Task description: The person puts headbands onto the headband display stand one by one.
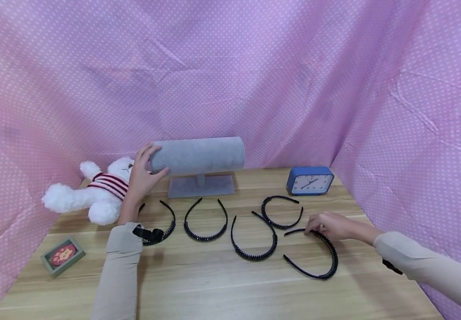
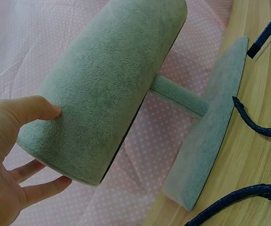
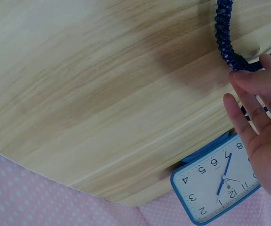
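The grey plush display stand (image 1: 202, 155) has a horizontal roll on a short post and a flat base. My left hand (image 1: 143, 172) grips the roll's left end; in the left wrist view the thumb lies on the front of the plush roll (image 2: 102, 80) and fingers are at its end. At the right, my right hand (image 1: 328, 223) pinches a black beaded headband (image 1: 334, 258) by its far arm, near the tabletop. The same headband (image 3: 224, 33) shows at the fingertips in the right wrist view. Close beside it lies another black headband (image 1: 265, 212).
More black headbands lie in a row, including one in the middle (image 1: 256, 257) and one before the stand (image 1: 204, 238). My left forearm partly covers another headband (image 1: 171, 227). A blue clock (image 1: 310, 181), white teddy bear (image 1: 106, 189) and small framed picture (image 1: 63, 256) surround them.
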A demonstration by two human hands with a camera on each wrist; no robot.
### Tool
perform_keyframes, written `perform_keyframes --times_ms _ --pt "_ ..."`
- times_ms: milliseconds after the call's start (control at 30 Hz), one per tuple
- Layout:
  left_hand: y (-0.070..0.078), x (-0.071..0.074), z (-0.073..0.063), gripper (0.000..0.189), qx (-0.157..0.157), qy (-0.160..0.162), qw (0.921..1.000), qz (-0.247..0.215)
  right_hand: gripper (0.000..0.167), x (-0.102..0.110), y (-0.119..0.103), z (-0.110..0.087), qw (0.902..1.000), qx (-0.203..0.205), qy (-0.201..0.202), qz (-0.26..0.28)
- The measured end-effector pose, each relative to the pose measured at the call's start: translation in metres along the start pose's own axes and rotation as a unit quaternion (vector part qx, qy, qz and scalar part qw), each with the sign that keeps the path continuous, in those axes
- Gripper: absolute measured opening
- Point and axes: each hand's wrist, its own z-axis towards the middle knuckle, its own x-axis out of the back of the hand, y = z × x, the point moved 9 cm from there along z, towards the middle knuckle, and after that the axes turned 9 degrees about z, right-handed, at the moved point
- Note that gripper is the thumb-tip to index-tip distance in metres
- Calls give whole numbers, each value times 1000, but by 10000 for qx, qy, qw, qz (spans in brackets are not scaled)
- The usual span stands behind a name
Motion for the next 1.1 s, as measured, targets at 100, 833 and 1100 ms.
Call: perform_keyframes --times_ms 100,833,1100 --pt "0 0 0 64 0 3 10000 20 56 0 2 -1 9996 23 69 256" --pt "0 0 0 64 -9 2 10000 33 38 -19 -45 -14 9602 2029 308 -1894" --pt "-1 -1 0 64 7 -22 10000 9 41 -14 -53 -15 9673 1864 300 -1692"
